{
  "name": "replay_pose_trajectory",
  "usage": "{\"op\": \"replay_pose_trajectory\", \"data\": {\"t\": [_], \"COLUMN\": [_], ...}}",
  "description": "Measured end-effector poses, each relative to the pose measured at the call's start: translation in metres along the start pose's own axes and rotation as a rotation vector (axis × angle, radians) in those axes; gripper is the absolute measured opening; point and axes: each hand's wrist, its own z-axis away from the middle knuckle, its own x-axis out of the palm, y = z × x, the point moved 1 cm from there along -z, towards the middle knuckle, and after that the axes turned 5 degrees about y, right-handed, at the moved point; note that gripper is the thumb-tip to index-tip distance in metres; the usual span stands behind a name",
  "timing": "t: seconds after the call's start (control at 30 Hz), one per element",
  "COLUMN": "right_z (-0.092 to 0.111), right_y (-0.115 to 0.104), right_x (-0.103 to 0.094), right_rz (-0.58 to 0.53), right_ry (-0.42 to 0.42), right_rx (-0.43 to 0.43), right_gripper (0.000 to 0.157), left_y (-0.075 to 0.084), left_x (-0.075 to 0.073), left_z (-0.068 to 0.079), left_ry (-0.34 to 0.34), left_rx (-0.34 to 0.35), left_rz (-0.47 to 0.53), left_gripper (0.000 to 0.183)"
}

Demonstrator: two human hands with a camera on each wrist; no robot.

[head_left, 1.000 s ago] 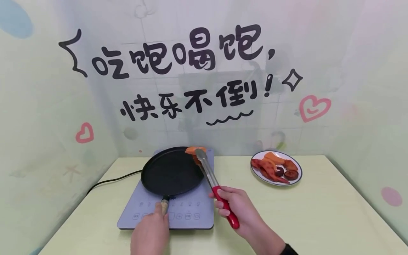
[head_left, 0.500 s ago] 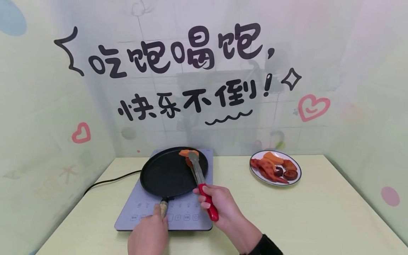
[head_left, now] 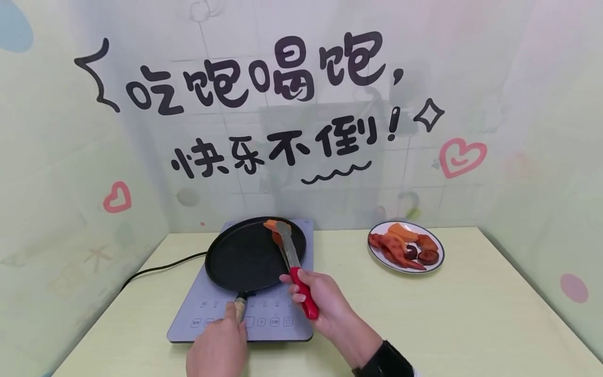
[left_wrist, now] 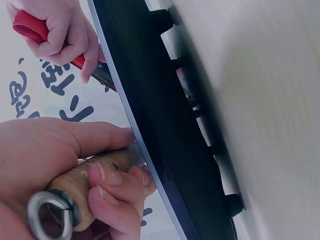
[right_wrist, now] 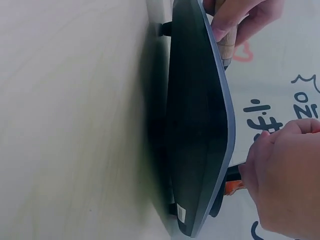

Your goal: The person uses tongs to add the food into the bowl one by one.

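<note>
My left hand [head_left: 219,343] holds the wooden handle [left_wrist: 80,187] of a flat black frying pan [head_left: 247,259], its fingers curled round the grip in the left wrist view. The pan sits on a pale induction cooker [head_left: 188,330]. Red-handled metal tongs [head_left: 306,298] are gripped in my right hand [head_left: 332,306]. Their tips pinch an orange-red piece of food [head_left: 271,225] over the pan's far right part. Whether that piece touches the pan cannot be told. In the right wrist view, only a bit of it shows beyond the cooker's edge.
A white plate with a dark rim [head_left: 375,257] stands at the back right, bearing several orange, red and brown food pieces [head_left: 398,248]. A black cable [head_left: 165,267] runs left from the cooker over the light table [head_left: 447,324]. A printed wall covering [head_left: 226,199] encloses the table.
My right hand has carried the tongs and food piece leftward, from the pan's right rim to over its surface. My left hand keeps holding the handle. The head view has shifted slightly.
</note>
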Motion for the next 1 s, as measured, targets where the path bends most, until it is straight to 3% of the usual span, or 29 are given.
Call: {"op": "replay_pose_trajectory", "data": {"t": [0.4, 0.7, 1.0], "right_z": [0.011, 0.026, 0.056], "right_y": [-0.009, -0.024, -0.065], "right_x": [0.004, 0.008, 0.001], "right_rz": [-0.139, -0.163, -0.142], "right_ry": [-0.094, -0.155, -0.273], "right_rx": [0.1, 0.08, 0.007], "right_gripper": [0.058, 0.05, 0.044], "left_y": [0.003, 0.005, 0.0], "left_x": [0.001, 0.002, 0.003], "left_z": [-0.002, -0.003, -0.002], "left_ry": [-0.024, -0.034, -0.032], "left_rx": [-0.016, -0.018, -0.023], "left_rz": [-0.013, -0.02, -0.008], "left_gripper": [0.056, 0.056, 0.055]}}
